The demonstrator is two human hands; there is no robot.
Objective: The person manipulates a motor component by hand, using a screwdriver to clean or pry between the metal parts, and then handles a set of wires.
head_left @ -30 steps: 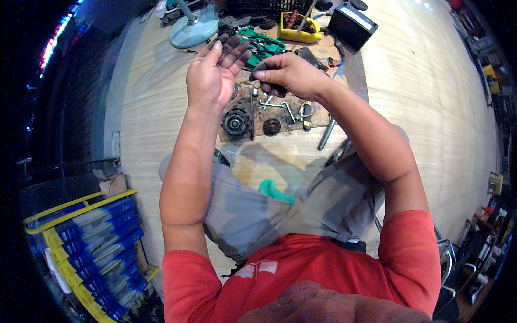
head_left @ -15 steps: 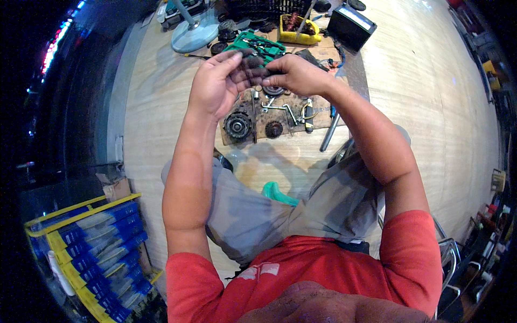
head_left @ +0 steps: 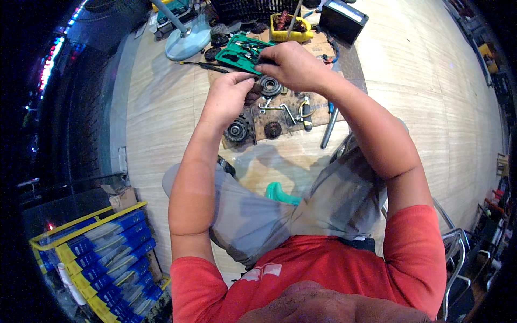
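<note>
My left hand point(head_left: 229, 98) has its fingers curled and thumb pressed to them, beside a round metal ring part point(head_left: 270, 86). Dark grime covers its fingertips. Higher and to the right, my right hand point(head_left: 295, 65) is closed in a pinch near the green tool case point(head_left: 237, 56), which lies open with black pieces inside. What either hand holds, if anything, is too small or hidden to make out. Closer to me on stained cardboard point(head_left: 318, 119) lie a large round gear part point(head_left: 237, 130), a small toothed gear point(head_left: 273, 130), bent metal wrenches point(head_left: 288, 112) and a yellow-and-black handled tool point(head_left: 307, 114).
Beyond the cardboard stand a yellow container point(head_left: 291, 35), a black battery point(head_left: 343, 22) and a light-blue round stand base point(head_left: 188, 43). A blue-handled metal bar point(head_left: 329, 129) lies at the right. A yellow rack with blue boxes point(head_left: 110, 253) stands at my left.
My left hand has come down and its open fingers have curled in. My right hand has moved apart from it, slightly upward, toward the green case.
</note>
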